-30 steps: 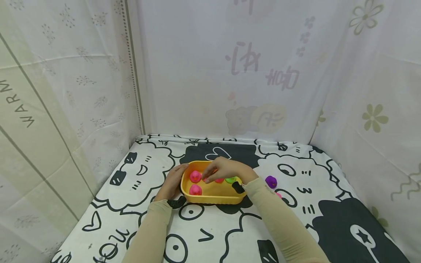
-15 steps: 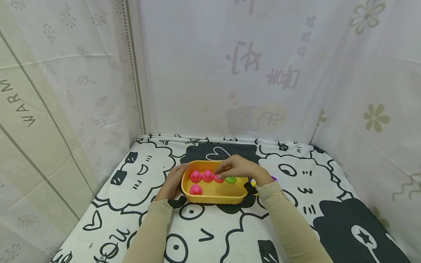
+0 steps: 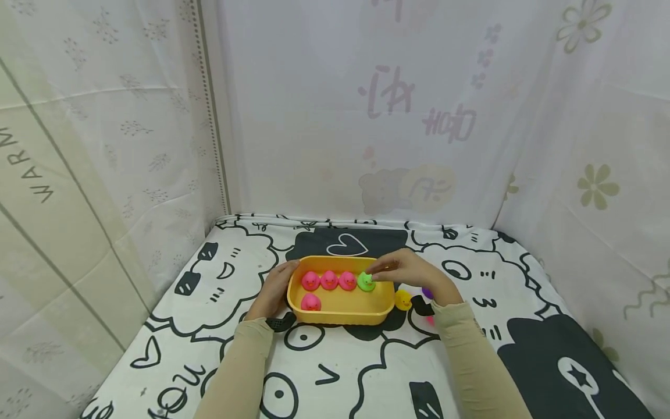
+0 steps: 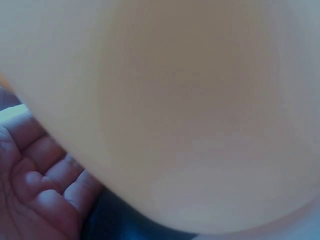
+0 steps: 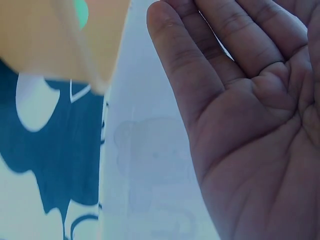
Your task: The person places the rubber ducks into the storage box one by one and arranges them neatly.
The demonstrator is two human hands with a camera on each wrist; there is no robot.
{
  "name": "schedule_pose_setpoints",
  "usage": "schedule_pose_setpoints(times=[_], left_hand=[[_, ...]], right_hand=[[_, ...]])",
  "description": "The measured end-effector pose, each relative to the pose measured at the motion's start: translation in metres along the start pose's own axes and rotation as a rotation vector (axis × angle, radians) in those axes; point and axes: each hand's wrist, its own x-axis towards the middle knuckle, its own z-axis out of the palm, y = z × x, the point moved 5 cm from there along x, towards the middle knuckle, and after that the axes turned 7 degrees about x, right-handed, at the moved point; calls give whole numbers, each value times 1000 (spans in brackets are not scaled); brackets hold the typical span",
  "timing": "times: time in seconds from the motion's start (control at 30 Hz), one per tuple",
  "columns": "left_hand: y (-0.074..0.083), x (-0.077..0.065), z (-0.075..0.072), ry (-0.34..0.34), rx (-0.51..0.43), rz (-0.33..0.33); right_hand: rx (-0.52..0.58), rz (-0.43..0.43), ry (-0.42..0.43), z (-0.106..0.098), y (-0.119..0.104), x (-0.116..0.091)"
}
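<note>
A yellow plastic tray holds several rubber ducks. Three pink ducks, one of them a middle pink duck, stand in a row along its far side, with a green duck at the row's right end. Another pink duck sits at the near left. My left hand rests along the tray's left wall, fingers reaching to the far corner. My right hand is over the right end, fingertips at the green duck's head. The right wrist view shows its fingers extended; the tray fills most of the left wrist view.
Right of the tray lies a yellow duck. A purple toy and a pink toy show partly behind the right wrist. A patterned cloth covers the table, with curtains at the back and sides.
My right hand has moved rightwards along the row, from the second pink duck past the third to the green one. The yellow duck has come into full view. My left hand stays put.
</note>
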Motion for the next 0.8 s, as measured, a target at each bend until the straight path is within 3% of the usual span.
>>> schedule_pose_setpoints(times=[0.17,0.4,0.8], left_hand=[[1,0,0,5,2,-3],[-1,-2,1,4,0,4],[2,-3,1,18,15,-7]], right_hand=[[61,47,59,-15,15,-16],[-21,127,166,-40,35,-36],[-42,264,238,-61,77,-57]])
